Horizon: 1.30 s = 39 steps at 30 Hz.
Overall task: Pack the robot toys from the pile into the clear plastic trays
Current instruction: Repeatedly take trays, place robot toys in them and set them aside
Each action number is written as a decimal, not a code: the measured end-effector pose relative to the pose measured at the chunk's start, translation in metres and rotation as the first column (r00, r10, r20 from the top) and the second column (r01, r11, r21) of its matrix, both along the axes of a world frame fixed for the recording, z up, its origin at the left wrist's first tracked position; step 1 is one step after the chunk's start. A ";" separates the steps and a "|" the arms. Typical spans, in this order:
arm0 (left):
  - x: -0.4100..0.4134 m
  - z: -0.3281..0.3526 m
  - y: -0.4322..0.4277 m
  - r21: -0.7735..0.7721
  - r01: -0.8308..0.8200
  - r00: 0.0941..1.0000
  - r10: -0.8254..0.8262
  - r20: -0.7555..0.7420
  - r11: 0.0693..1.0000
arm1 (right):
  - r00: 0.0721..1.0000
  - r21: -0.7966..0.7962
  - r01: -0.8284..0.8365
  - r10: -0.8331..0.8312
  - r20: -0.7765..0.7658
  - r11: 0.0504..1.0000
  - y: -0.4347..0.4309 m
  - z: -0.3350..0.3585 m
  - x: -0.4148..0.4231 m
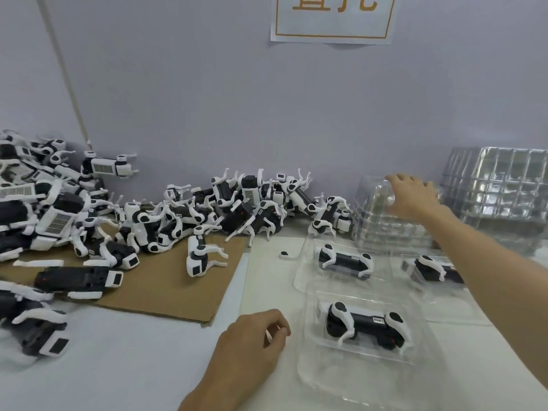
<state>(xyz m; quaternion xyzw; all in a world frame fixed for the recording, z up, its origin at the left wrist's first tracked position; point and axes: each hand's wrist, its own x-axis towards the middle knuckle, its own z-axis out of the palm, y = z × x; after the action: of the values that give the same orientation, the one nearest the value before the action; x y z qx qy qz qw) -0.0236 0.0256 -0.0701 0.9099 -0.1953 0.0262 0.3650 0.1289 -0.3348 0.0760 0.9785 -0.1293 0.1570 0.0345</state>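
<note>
A pile of black-and-white robot dog toys (189, 215) runs along the wall from the far left to the middle. Three clear trays lie on the table at the right, each holding one toy: a near tray (311, 366), a middle tray (305, 274) and a right tray (450, 310) partly behind my forearm. My right hand (410, 197) reaches far right and grips the top of a stack of empty clear trays (382, 229). Loosely curled, my left hand (255, 345) rests on the table beside the near tray and holds nothing.
A brown cardboard sheet (166, 280) lies under part of the pile. A taller stack of clear trays (501, 197) stands at the far right against the wall. A small loose black-and-white part (285, 254) lies on the table. A paper sign (332, 19) hangs on the wall.
</note>
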 end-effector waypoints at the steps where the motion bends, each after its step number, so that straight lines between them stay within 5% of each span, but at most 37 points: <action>1: 0.001 -0.001 -0.001 0.005 -0.005 1.000 0.005 -0.004 1.000 | 0.999 -0.001 0.009 -0.009 -0.046 1.000 -0.005 0.000 0.005; 11: 0.001 0.000 -0.005 -0.073 -0.024 0.999 0.021 -0.047 0.997 | 0.979 0.074 -0.082 0.067 0.193 0.994 -0.034 -0.004 0.002; 15: 0.004 0.000 -0.003 -0.124 -0.046 0.996 0.037 -0.079 0.991 | 0.882 0.051 -0.089 0.055 0.467 0.995 -0.027 0.031 -0.005; 18: 0.004 0.001 -0.004 -0.153 -0.054 0.997 0.044 -0.067 0.987 | 0.831 0.025 -0.221 0.175 0.528 0.975 -0.002 0.065 -0.019; 25: -0.004 0.018 -0.004 -0.400 -0.039 0.998 0.020 -0.051 0.916 | 0.601 -0.056 -0.667 0.580 0.550 0.743 0.110 0.061 -0.101; 31: -0.020 0.039 -0.005 -0.645 0.005 0.999 0.022 0.033 0.764 | 0.484 0.071 -0.815 0.609 0.628 0.575 0.188 -0.055 -0.176; 39: -0.018 0.039 -0.001 -0.625 0.114 0.986 -0.012 0.164 0.772 | 0.435 0.160 -0.859 0.529 0.729 0.486 0.195 -0.099 -0.184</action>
<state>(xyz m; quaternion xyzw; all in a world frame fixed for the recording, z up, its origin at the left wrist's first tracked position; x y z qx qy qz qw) -0.0420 0.0249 -0.0315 0.7226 -0.2324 0.1464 0.6344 -0.0549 -0.1402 -0.0232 0.8032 0.2657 0.4103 -0.3405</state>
